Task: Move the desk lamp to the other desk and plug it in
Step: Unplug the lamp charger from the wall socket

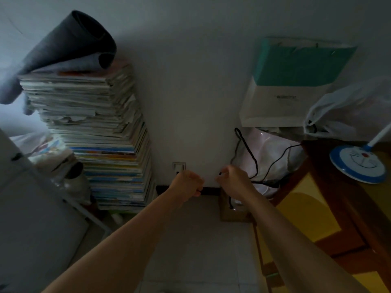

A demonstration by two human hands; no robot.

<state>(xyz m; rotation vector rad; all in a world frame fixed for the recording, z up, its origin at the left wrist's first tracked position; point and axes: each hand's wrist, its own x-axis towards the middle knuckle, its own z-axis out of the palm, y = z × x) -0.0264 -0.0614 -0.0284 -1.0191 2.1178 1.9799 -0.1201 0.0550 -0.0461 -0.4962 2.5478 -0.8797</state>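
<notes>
We are low against the wall point(190, 102), with a tall stack of books point(101, 134) to our left and the desk point(349, 208) to our right. The lamp point(357, 163) already stands on that desk, its round blue-and-white base near the edge, well apart from our hands. Its black cord point(273, 163) runs off the desk edge and down in loops in front of a plastic bag, toward our right hand point(232, 180).

Both hands are curled narrow. The right hand looks closed on the cord, with a dark tip showing at the fingertips — plug or cord, we cannot tell. The left hand point(187, 185) is closed just below the socket point(179, 167); something dark shows at its lower edge, but we cannot tell what it holds.

What could go wrong: the light is poor and the socket small, so the prongs may miss the slots. The cord is looped and tangled — pulling it taut could drag the lamp off the desk edge or snag the bag.
</notes>
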